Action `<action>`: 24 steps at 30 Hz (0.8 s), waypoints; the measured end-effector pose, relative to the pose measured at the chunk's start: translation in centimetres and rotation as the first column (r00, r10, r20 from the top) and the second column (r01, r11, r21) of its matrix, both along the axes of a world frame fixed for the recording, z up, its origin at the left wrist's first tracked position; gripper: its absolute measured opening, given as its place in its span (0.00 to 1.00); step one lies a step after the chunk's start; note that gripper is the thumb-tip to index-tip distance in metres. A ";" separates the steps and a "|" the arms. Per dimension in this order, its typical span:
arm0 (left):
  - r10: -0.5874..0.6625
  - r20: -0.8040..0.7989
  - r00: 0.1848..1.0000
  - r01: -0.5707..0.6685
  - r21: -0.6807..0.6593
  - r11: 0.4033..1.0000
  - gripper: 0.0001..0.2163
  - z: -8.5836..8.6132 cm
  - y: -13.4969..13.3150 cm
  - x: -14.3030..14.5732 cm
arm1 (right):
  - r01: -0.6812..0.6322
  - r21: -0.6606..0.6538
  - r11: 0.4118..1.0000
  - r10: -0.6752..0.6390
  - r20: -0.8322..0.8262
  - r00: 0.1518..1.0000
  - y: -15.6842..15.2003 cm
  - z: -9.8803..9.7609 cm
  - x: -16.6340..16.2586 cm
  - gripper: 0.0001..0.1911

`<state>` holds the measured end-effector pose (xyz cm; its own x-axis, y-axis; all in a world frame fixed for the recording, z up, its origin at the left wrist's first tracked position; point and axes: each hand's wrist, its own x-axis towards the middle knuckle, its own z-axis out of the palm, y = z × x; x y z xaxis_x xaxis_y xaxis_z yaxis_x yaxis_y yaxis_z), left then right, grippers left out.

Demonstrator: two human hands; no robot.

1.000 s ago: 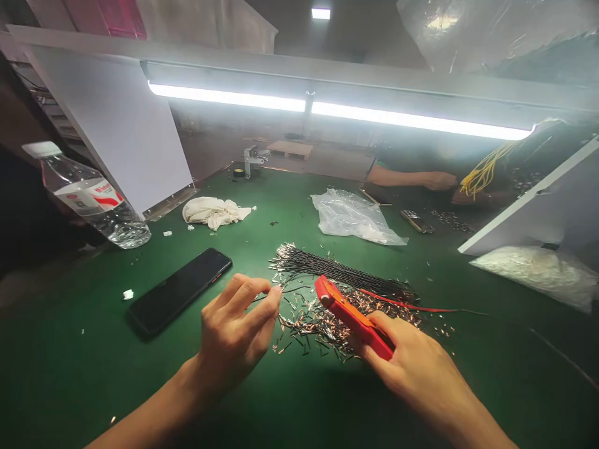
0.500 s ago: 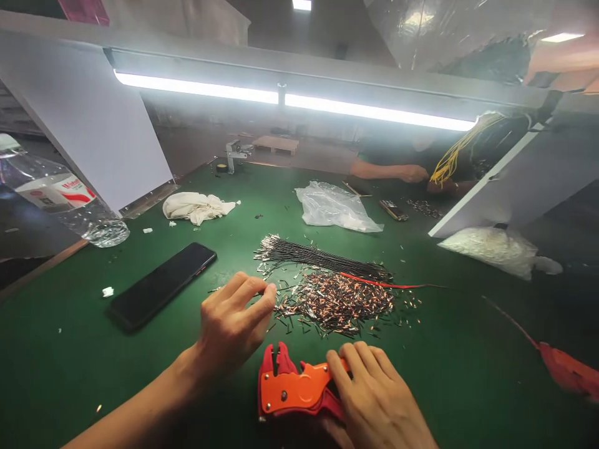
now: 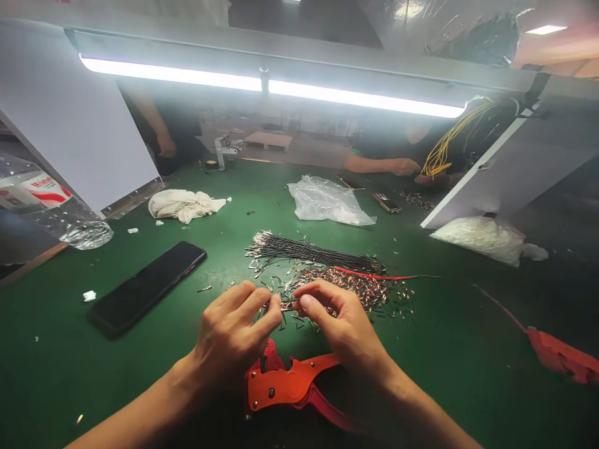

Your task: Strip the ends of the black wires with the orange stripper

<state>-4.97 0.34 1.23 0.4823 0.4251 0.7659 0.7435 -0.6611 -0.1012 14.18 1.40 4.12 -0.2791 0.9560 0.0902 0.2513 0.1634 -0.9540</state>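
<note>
My left hand [image 3: 241, 324] is closed in a pinch just left of the wire scraps. Facing it, my right hand [image 3: 344, 318] pinches too, thumb against index finger. A short black wire [image 3: 294, 300] shows between the two sets of fingertips; its ends are hidden. Below the hands an orange and red wire stripper [image 3: 285, 386] lies on the green table, its handles free and its jaws partly behind my left hand. Beyond my fingers is a heap of short black wire pieces with copper ends [image 3: 369, 290]. Behind that lies a bundle of black wires [image 3: 309, 251] with metal terminals at the left.
A phone [image 3: 150, 284] and a water bottle [image 3: 51, 199] are on the left. A cloth [image 3: 185, 204], a clear plastic bag [image 3: 327, 199] and a filled bag [image 3: 482, 237] lie farther back. A red strip [image 3: 369, 274] crosses the heap. Another person's hands [image 3: 405, 167] hold yellow wires.
My right hand has let go of the wire stripper and moved up to meet my left hand's fingertips. The view has shifted slightly. Another person's arm now shows at the back left.
</note>
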 end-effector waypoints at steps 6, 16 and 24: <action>-0.016 -0.088 0.996 0.010 -0.063 0.998 0.05 -0.5 0.1 0.2 | 0.049 0.149 0.988 -0.082 0.225 0.971 -0.7 -2.4 0.2 0.09; -0.117 -0.186 0.976 0.062 -0.280 0.958 0.04 -1.9 -0.1 1.0 | -0.059 0.580 0.812 -0.243 0.429 0.870 -1.3 -4.8 -0.1 0.09; -0.080 -0.160 0.984 0.033 -0.277 0.960 0.08 -2.4 -0.2 1.4 | -0.066 0.630 0.774 -0.320 0.477 0.818 -1.1 -5.5 -0.3 0.10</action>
<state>-3.58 0.10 -1.19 0.6229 0.5745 0.5309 0.6920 -0.7212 -0.0314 13.88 0.30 -1.35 -0.3427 0.7793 0.5246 0.7395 0.5682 -0.3609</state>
